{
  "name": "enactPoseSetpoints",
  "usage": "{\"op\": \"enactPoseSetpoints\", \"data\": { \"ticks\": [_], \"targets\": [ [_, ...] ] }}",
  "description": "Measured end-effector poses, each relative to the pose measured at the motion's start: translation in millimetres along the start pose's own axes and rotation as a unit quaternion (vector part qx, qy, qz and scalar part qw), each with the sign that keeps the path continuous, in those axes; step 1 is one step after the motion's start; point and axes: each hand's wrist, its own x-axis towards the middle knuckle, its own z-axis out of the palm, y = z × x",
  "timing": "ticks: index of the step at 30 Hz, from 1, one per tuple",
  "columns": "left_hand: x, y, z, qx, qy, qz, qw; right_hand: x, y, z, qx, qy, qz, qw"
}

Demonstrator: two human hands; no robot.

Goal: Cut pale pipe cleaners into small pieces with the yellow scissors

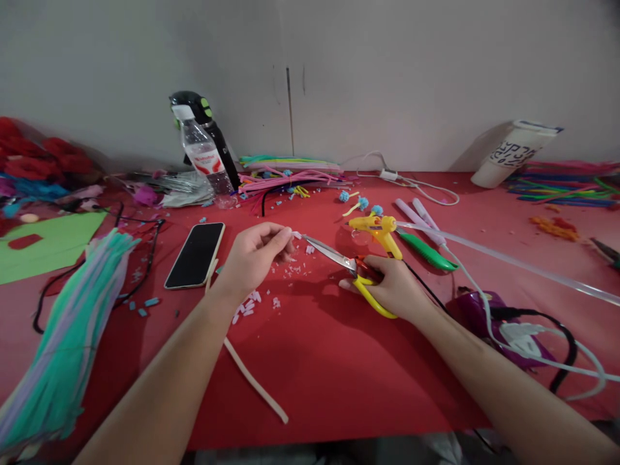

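Between thumb and fingertips, my left hand (pixel 259 253) pinches a small pale pink fuzzy piece (pixel 296 235). My right hand (pixel 394 284) grips scissors (pixel 334 254) with yellow and red handles; their tips point left, right at the pink piece. Whether the blades touch it I cannot tell. Pink clippings (pixel 249 305) lie on the red table (pixel 339 374) below my left wrist, with finer bits scattered under the blades. A cream pipe cleaner (pixel 256 381) runs beneath my left forearm toward the front edge.
A phone (pixel 196 255) lies left of my left hand, near a teal and lilac pipe cleaner bundle (pixel 72 336). Behind my right hand are a yellow glue gun (pixel 378 226) and a green-handled tool (pixel 429 250). Bottles (pixel 206 152) and a paper cup (pixel 513 155) stand by the wall.
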Motion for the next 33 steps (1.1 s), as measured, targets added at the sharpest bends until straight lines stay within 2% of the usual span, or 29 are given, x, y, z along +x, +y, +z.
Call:
{"op": "enactPoseSetpoints", "data": {
  "ticks": [6,13,33],
  "targets": [
    [-3.2,6.2,2.2,0.1,-0.018,0.027,0.994,-2.0,-1.9,-1.2,0.001,0.001,-0.003,1.0],
    [-5.2,7.1,1.5,0.165,-0.019,0.049,0.985,-1.5,-1.3,0.2,0.012,0.0,-0.003,1.0],
    [-8.5,8.2,7.2,0.176,-0.018,0.057,0.983,-1.3,-1.1,-1.3,0.011,-0.002,-0.006,1.0]
  ]
}}
